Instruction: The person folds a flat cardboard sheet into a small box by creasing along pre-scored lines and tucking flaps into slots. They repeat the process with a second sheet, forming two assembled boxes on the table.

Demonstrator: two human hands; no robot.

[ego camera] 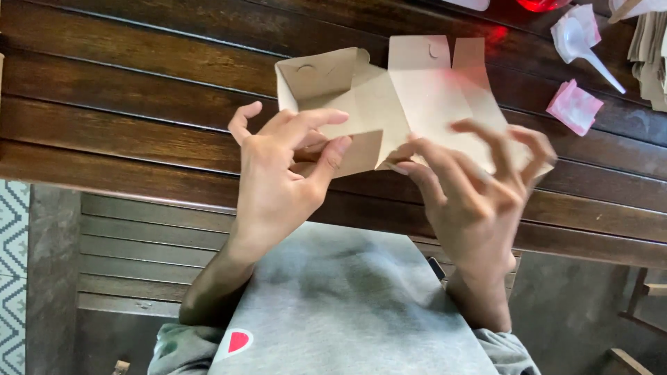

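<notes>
Both hands pinching kraft paper box; plastic spoon, pink packet well apart

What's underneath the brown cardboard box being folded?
Under the brown cardboard box lies the dark wooden slatted table. The left hand and right hand hide its lower edge; anything beneath the box is covered.

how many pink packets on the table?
2. One pink packet lies right of the brown paper box; the other, farther back, sits under a white plastic spoon. More may lie beyond the frame's top edge.
</notes>
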